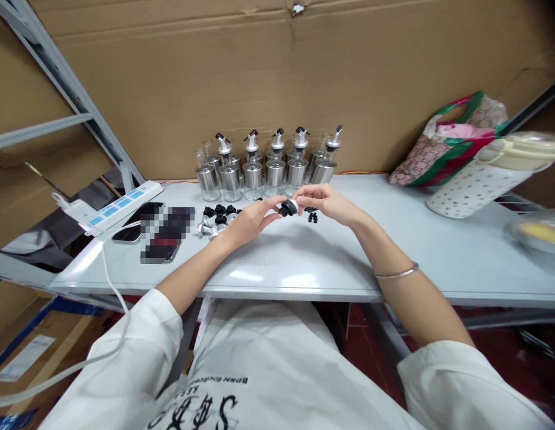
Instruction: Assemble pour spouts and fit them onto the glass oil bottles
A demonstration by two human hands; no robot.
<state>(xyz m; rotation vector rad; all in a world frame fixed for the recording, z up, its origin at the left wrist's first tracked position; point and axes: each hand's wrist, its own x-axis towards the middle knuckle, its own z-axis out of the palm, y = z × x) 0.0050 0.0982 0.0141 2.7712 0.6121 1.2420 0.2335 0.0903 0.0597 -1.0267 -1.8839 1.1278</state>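
Observation:
Between both hands, above the white table [340,257], is a black and silver pourer top [289,208], tilted with its ribbed black stopper toward the left. My left hand [255,220] pinches its stopper end. Fingers of my right hand [324,202] close on its silver end. Beyond them stand glass oil bottles with steel sleeves [275,173] in rows, several fitted with silver pourers with black flip caps [301,136]. Left of my left hand lies a cluster of silver and black pourer tops [219,216]. Small black caps [313,217] lie beneath my right hand.
At left are a white power strip [125,203], a phone [170,236] with another device beside it, and a white cable [106,263]. A dotted flask [478,185], patterned bag [438,149] and blurred container [541,233] stand right. Cardboard [259,71] backs the table.

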